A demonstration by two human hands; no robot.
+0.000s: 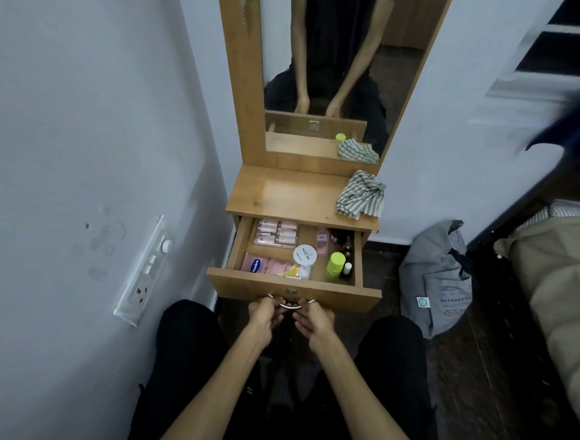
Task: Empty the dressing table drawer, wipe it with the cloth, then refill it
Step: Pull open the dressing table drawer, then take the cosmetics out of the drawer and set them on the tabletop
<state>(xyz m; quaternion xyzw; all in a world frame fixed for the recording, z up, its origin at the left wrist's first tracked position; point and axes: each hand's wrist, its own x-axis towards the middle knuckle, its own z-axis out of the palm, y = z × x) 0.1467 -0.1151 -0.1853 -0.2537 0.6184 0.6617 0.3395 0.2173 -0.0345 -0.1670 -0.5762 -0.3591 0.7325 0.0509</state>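
The wooden drawer (328, 293) of the dressing table stands pulled out. Both hands grip its curved metal handle (290, 306): my left hand (265, 313) at the left end, my right hand (312, 319) at the right end, fingers curled round it. Inside lie a pink box of small tubes (276, 233), a pink Vaseline pack (263, 264), a white round jar (304, 254), a small pink bottle (321, 242), a green-capped bottle (335, 265) and dark little bottles (347, 252). A striped grey-green cloth (361, 194) lies crumpled on the tabletop (289, 193) at the right.
A tall mirror (329, 55) rises behind the tabletop. The wall on the left carries a switch panel (145, 270). A grey bag (440, 279) sits on the dark floor to the right, beside a bed (559, 265). My knees flank the drawer.
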